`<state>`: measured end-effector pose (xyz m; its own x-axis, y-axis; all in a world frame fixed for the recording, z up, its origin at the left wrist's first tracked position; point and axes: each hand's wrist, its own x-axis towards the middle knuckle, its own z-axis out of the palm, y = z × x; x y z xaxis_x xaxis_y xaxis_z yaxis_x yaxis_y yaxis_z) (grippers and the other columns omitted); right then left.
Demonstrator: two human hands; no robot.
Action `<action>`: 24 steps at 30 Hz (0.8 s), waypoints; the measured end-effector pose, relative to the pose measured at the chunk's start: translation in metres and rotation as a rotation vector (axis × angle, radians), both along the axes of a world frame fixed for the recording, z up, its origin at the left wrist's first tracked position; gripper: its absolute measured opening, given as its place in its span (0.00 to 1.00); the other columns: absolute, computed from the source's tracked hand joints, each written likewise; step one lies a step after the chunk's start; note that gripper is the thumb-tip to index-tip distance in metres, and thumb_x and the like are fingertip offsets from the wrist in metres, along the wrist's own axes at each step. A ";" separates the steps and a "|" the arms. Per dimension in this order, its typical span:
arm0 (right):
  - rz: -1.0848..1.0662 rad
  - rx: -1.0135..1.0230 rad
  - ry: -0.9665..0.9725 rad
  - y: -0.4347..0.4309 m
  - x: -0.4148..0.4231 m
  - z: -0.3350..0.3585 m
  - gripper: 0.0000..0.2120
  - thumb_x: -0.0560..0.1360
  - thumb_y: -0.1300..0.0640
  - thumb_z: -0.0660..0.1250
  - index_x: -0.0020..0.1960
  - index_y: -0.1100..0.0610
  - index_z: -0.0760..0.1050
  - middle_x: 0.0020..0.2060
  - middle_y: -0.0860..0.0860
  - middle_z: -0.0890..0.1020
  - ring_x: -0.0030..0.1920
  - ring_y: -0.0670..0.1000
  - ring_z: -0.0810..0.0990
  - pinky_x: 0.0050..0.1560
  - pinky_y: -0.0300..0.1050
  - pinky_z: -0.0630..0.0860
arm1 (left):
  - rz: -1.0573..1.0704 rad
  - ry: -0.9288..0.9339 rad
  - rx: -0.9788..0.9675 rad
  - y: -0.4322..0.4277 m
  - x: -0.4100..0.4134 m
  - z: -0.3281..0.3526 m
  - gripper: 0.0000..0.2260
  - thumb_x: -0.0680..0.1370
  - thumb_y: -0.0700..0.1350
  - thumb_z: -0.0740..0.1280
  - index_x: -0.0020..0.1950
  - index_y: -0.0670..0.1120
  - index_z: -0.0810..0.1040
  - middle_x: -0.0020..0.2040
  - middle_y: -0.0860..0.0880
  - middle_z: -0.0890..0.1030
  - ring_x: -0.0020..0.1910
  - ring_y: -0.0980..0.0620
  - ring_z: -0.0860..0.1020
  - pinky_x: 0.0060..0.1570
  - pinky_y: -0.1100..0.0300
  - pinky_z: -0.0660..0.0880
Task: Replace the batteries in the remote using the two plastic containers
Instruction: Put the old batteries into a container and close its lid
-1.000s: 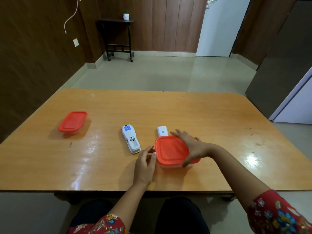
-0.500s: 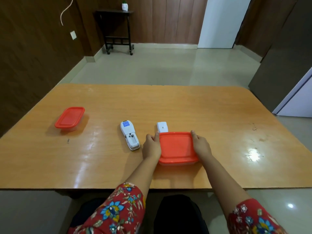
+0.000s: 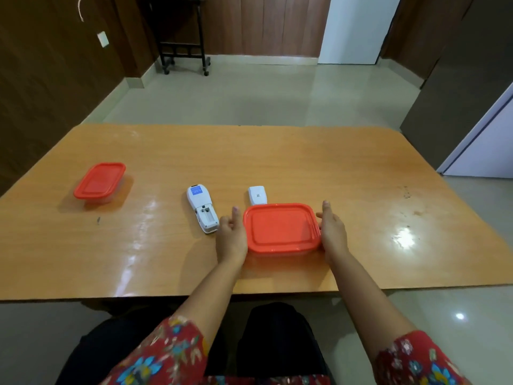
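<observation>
Head: container (image 3: 281, 227) between both hands' fingers (image 3: 236, 218).

Near container (image 3: 281, 227), red lid on, lower centre of frame. Second red-lidded container (image 3: 99, 182), closed, at left. White remote (image 3: 202, 208) face-down between them, battery compartment open. Its white cover (image 3: 257, 195) lies just behind the near container.

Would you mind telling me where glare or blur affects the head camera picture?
Head view: bright glare patches on the glossy table right of the right hand and left of the remote; wide-angle bending at the table edges; sleeves at the bottom blurred; near container sharp.
</observation>
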<state>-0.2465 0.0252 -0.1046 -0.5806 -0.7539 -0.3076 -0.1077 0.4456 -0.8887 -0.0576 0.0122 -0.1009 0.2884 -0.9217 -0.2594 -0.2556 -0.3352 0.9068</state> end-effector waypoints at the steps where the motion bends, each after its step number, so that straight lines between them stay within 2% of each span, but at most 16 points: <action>1: 0.004 -0.028 -0.019 0.013 0.000 -0.003 0.30 0.74 0.31 0.53 0.55 0.56 0.76 0.51 0.55 0.81 0.52 0.56 0.79 0.57 0.58 0.75 | 0.005 0.003 -0.039 0.013 0.004 -0.003 0.20 0.80 0.60 0.54 0.52 0.44 0.74 0.46 0.48 0.79 0.47 0.49 0.76 0.45 0.57 0.68; 3: 0.102 -0.065 0.027 0.035 0.002 -0.012 0.21 0.75 0.37 0.60 0.51 0.55 0.76 0.49 0.53 0.80 0.49 0.52 0.79 0.52 0.53 0.77 | -0.071 0.005 -0.117 0.038 0.005 -0.010 0.17 0.80 0.56 0.56 0.58 0.46 0.75 0.56 0.49 0.78 0.54 0.52 0.76 0.54 0.56 0.71; 5: 0.163 -0.130 0.053 0.045 0.005 -0.016 0.15 0.76 0.43 0.63 0.52 0.54 0.75 0.49 0.51 0.79 0.49 0.50 0.77 0.48 0.47 0.74 | -0.122 -0.001 -0.182 0.050 -0.006 -0.013 0.17 0.80 0.54 0.58 0.64 0.47 0.73 0.61 0.50 0.74 0.58 0.53 0.74 0.60 0.56 0.71; 8: 0.070 -0.262 -0.059 0.032 -0.011 -0.011 0.11 0.77 0.48 0.63 0.52 0.56 0.74 0.44 0.50 0.78 0.46 0.51 0.77 0.44 0.44 0.72 | -0.130 -0.006 -0.304 0.033 -0.040 0.000 0.15 0.80 0.48 0.60 0.66 0.47 0.71 0.60 0.51 0.70 0.54 0.57 0.74 0.59 0.60 0.69; 11: -0.034 -0.352 -0.203 0.003 -0.054 -0.002 0.08 0.79 0.48 0.60 0.51 0.52 0.74 0.45 0.51 0.79 0.46 0.51 0.78 0.46 0.47 0.75 | -0.234 0.075 -0.384 -0.013 -0.093 0.013 0.17 0.80 0.47 0.61 0.68 0.46 0.71 0.61 0.48 0.70 0.60 0.53 0.72 0.63 0.59 0.68; 13: -0.088 -0.403 -0.218 -0.026 -0.092 -0.003 0.08 0.79 0.48 0.59 0.53 0.48 0.74 0.51 0.52 0.80 0.51 0.52 0.80 0.53 0.50 0.77 | -0.332 0.123 -0.379 -0.052 -0.136 0.018 0.18 0.80 0.46 0.61 0.70 0.45 0.69 0.63 0.47 0.68 0.61 0.52 0.72 0.63 0.63 0.65; 15: -0.120 -0.459 -0.196 -0.060 -0.134 -0.004 0.07 0.80 0.49 0.59 0.54 0.48 0.74 0.54 0.53 0.80 0.56 0.53 0.78 0.60 0.52 0.74 | -0.440 0.163 -0.338 -0.094 -0.182 0.017 0.20 0.80 0.45 0.62 0.72 0.45 0.67 0.63 0.48 0.66 0.60 0.53 0.70 0.63 0.66 0.62; 18: -0.158 -0.501 -0.129 -0.114 -0.196 -0.010 0.11 0.81 0.53 0.59 0.60 0.55 0.74 0.55 0.53 0.78 0.59 0.52 0.76 0.57 0.45 0.72 | -0.564 0.282 -0.227 -0.157 -0.242 0.007 0.20 0.80 0.45 0.61 0.73 0.45 0.66 0.67 0.48 0.67 0.65 0.52 0.70 0.65 0.61 0.64; 19: -0.170 -0.497 -0.095 -0.132 -0.217 -0.012 0.14 0.81 0.53 0.59 0.63 0.57 0.73 0.57 0.53 0.78 0.60 0.52 0.75 0.58 0.45 0.71 | -0.596 0.323 -0.207 -0.175 -0.260 0.003 0.20 0.80 0.44 0.61 0.73 0.45 0.66 0.68 0.48 0.69 0.66 0.51 0.70 0.63 0.61 0.66; 22: -0.191 -0.503 -0.029 -0.181 -0.272 -0.020 0.17 0.80 0.53 0.59 0.66 0.59 0.71 0.60 0.55 0.78 0.62 0.54 0.75 0.63 0.46 0.69 | -0.676 0.422 -0.178 -0.218 -0.304 -0.003 0.19 0.81 0.40 0.59 0.72 0.44 0.65 0.64 0.51 0.72 0.62 0.56 0.70 0.51 0.72 0.69; 23: -0.195 -0.503 -0.016 -0.194 -0.287 -0.022 0.17 0.81 0.54 0.59 0.66 0.60 0.71 0.60 0.55 0.78 0.62 0.53 0.74 0.62 0.45 0.68 | -0.688 0.451 -0.173 -0.231 -0.317 -0.007 0.19 0.81 0.39 0.59 0.72 0.44 0.66 0.64 0.51 0.72 0.62 0.56 0.70 0.54 0.72 0.69; 24: -0.193 -0.509 -0.004 -0.207 -0.301 -0.024 0.17 0.81 0.55 0.59 0.67 0.60 0.71 0.59 0.54 0.77 0.62 0.52 0.74 0.62 0.44 0.68 | -0.697 0.467 -0.169 -0.245 -0.329 -0.012 0.19 0.81 0.38 0.59 0.72 0.44 0.66 0.66 0.50 0.73 0.64 0.55 0.70 0.61 0.68 0.68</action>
<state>-0.5471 -0.1813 -0.1285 -0.7229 -0.6879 0.0656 -0.0624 -0.0295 -0.9976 -0.3865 -0.2325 -0.1127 -0.4612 -0.8857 -0.0539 0.0591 -0.0913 0.9941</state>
